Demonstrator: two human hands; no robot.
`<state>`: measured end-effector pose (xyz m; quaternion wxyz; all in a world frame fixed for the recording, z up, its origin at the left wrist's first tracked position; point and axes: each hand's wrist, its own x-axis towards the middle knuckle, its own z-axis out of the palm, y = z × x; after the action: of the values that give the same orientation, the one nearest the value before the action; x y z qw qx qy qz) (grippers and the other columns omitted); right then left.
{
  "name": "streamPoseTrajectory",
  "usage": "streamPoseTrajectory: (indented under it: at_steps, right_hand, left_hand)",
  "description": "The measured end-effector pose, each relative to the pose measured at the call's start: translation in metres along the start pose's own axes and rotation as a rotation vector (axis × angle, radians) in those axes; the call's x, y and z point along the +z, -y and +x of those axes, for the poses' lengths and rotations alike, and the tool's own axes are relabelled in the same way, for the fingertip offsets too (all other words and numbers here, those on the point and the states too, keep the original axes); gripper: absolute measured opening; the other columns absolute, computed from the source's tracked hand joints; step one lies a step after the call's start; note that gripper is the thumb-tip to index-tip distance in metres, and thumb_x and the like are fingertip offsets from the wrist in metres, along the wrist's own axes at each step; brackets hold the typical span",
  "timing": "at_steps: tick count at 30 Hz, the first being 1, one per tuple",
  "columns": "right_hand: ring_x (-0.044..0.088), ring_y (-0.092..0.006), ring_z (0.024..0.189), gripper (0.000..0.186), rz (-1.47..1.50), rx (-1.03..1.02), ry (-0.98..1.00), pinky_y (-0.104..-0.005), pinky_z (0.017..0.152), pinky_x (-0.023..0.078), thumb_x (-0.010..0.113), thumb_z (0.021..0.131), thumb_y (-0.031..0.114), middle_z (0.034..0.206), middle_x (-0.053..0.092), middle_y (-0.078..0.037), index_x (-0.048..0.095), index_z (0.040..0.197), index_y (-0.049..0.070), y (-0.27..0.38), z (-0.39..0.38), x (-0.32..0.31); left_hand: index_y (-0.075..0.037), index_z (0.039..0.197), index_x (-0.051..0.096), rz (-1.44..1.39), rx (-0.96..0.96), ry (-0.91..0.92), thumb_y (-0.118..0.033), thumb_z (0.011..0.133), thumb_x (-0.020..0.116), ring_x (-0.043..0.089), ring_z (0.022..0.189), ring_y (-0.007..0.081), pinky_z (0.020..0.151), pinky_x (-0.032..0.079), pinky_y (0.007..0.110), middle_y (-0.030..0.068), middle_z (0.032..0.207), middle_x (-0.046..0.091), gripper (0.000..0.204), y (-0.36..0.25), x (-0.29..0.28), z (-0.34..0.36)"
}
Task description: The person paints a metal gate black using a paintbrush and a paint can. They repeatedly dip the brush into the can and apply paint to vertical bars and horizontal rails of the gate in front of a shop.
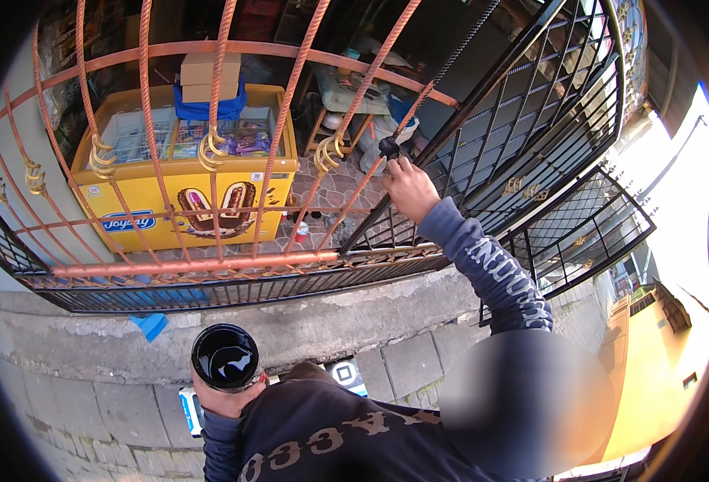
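Observation:
My left hand (pixel 227 399) is wrapped round a can of glossy black paint (pixel 224 357), held upright low in front of my body. With my arm stretched out to the right, my right hand (pixel 412 189) is closed at a twisted metal bar of the fence (pixel 356 197). A small black, paint-covered dabber (pixel 388 148) sticks out above its fingers, against that bar; whether it is a brush or a sponge I cannot make out. Above the dabber the bar is black, and below my hand it is reddish orange. Other bars to the left are reddish orange with gold curled ornaments.
Behind the bars stand a yellow ice cream freezer (pixel 185 205) with cardboard boxes (pixel 210 76) on top and a small table (pixel 346 92). A black gate (pixel 523 112) stands at the right. Below runs a concrete ledge (pixel 306 313) with a blue scrap (pixel 150 325).

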<state>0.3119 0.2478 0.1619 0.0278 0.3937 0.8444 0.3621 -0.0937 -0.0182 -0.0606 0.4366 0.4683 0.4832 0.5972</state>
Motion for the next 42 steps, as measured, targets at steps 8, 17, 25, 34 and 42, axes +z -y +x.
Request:
streamPoseTrajectory:
  at_steps: [8,17,25,34,42]
  right_hand:
    - [0.058,-0.0305,0.108,0.021,-0.1,-0.017,0.124,-0.0356,0.085,0.058,0.067,0.077,0.013,0.111,0.059,-0.013,0.075,0.093,0.003,-0.01,0.007,-0.013]
    - [0.057,-0.0315,0.107,0.015,-0.098,-0.041,-0.032,-0.0363,0.081,0.058,0.068,0.074,0.015,0.105,0.059,-0.013,0.076,0.079,0.003,-0.014,0.014,-0.013]
    - [0.057,-0.0306,0.106,0.017,-0.109,-0.005,-0.01,-0.0368,0.085,0.057,0.069,0.076,0.015,0.105,0.06,-0.013,0.077,0.085,0.003,-0.013,0.02,-0.026]
    - [0.058,-0.0307,0.105,0.016,-0.131,0.03,-0.052,-0.038,0.083,0.057,0.069,0.077,0.016,0.101,0.061,-0.012,0.079,0.085,0.007,-0.019,0.029,-0.034]
    - [0.058,-0.0295,0.106,0.016,-0.198,0.158,0.069,-0.0386,0.086,0.057,0.074,0.073,0.018,0.106,0.061,-0.011,0.078,0.085,0.009,-0.02,0.043,-0.042]
  left_hand:
    - [-0.002,0.14,0.048,-0.019,0.063,-0.033,-0.028,0.053,0.106,0.068,0.115,0.0238,0.101,0.054,0.039,0.0114,0.125,0.067,0.107,0.001,0.006,0.004]
    - [0.0,0.147,0.041,0.001,0.03,-0.024,-0.035,0.056,0.104,0.064,0.122,0.0273,0.106,0.051,0.041,0.0143,0.134,0.061,0.115,-0.001,-0.002,0.0]
    - [0.0,0.147,0.042,0.039,0.074,-0.055,-0.041,0.054,0.105,0.064,0.122,0.0276,0.105,0.051,0.041,0.0147,0.135,0.061,0.12,0.005,-0.008,0.005]
    - [0.0,0.147,0.042,0.059,0.066,-0.022,-0.043,0.055,0.104,0.064,0.123,0.0284,0.107,0.05,0.041,0.0149,0.135,0.062,0.119,0.0,0.001,0.015]
    - [0.0,0.145,0.044,0.03,0.065,-0.036,-0.043,0.056,0.104,0.063,0.123,0.0278,0.107,0.05,0.04,0.0146,0.134,0.062,0.116,-0.002,0.008,0.017]
